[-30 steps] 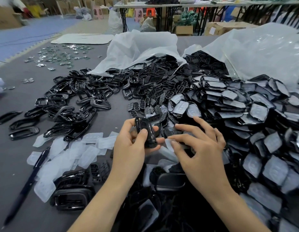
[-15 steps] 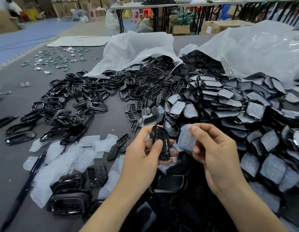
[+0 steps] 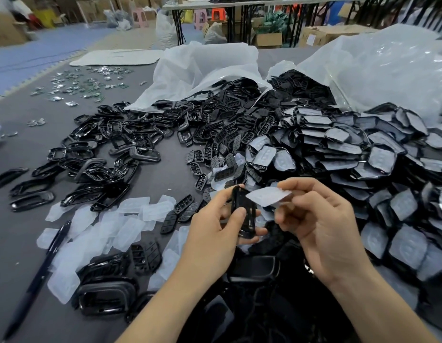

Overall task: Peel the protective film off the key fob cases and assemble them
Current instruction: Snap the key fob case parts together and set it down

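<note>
- Key fob case, a glossy black plastic frame (image 3: 244, 216), stands upright in my left hand (image 3: 215, 231), thumb and fingers curled round it, above the near part of the grey worktop (image 3: 22, 134).
- My right hand (image 3: 321, 233) pinches the case's translucent white protective film (image 3: 264, 197), lifted off the face; I cannot tell whether one tip is attached.
- Done, I judge: a scatter of peeled translucent films (image 3: 103, 231) lies to my left.
- Left to do: fit this case together, then the big heap of film-covered black cases (image 3: 363, 154) on my right, which looks like most of the job.
</note>
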{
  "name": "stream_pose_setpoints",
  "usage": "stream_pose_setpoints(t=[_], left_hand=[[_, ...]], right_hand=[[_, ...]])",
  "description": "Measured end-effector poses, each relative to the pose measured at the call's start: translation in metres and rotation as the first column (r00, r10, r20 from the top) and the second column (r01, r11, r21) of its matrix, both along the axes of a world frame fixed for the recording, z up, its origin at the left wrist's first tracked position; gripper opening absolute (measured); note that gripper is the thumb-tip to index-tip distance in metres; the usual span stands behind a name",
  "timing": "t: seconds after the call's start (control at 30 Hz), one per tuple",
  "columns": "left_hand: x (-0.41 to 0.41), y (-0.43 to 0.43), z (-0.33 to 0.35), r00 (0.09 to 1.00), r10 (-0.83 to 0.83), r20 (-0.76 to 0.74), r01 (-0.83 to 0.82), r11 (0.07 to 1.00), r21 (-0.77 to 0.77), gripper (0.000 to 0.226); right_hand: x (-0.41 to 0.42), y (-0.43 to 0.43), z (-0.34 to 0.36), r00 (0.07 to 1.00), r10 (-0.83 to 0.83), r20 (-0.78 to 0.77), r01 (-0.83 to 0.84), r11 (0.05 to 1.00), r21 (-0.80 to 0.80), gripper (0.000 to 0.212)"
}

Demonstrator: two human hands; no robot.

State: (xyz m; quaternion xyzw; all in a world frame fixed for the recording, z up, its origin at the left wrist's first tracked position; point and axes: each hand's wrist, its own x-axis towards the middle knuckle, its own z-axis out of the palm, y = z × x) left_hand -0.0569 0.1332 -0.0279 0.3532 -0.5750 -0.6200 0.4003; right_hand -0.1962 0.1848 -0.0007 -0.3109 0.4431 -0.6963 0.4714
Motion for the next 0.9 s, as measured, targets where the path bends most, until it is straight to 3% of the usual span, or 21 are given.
stream_pose_setpoints(t=[0.13, 0.27, 0.37, 0.53, 0.7, 0.77, 0.9], left_hand=[[0.000, 0.000, 0.001, 1.000, -0.009, 0.002, 0.009, 0.999, -0.036, 0.037], [0.001, 0.000, 0.001, 1.000, -0.016, -0.002, 0.016, 0.999, -0.029, 0.034], [0.002, -0.001, 0.000, 0.999, -0.019, 0.037, 0.021, 0.998, -0.061, 0.039], [0.005, -0.001, 0.001, 0.980, 0.057, 0.188, -0.005, 0.965, -0.264, 0.044], [0.007, -0.002, 0.003, 0.919, 0.197, 0.342, 0.010, 0.855, -0.519, 0.044], [0.007, 0.001, 0.006, 0.909, 0.209, 0.360, 0.033, 0.826, -0.563, 0.044], [0.005, 0.005, 0.008, 0.901, 0.155, 0.406, 0.115, 0.815, -0.567, 0.046]], right_hand=[[0.003, 0.000, 0.001, 0.995, 0.034, -0.099, -0.039, 0.998, -0.048, 0.006], [-0.004, 0.000, 0.000, 0.973, -0.004, -0.232, -0.014, 0.997, -0.075, 0.008], [-0.011, -0.001, 0.003, 0.970, -0.003, -0.242, -0.029, 0.991, -0.129, 0.009], [-0.019, 0.002, 0.016, 0.910, 0.082, -0.407, -0.132, 0.986, -0.098, 0.002], [-0.017, 0.006, 0.017, 0.840, 0.228, -0.492, -0.264, 0.965, -0.003, 0.009], [-0.013, 0.005, 0.014, 0.796, 0.199, -0.572, -0.237, 0.971, 0.008, 0.022], [-0.004, 0.003, 0.008, 0.735, 0.009, -0.678, -0.064, 0.996, -0.055, 0.027]])
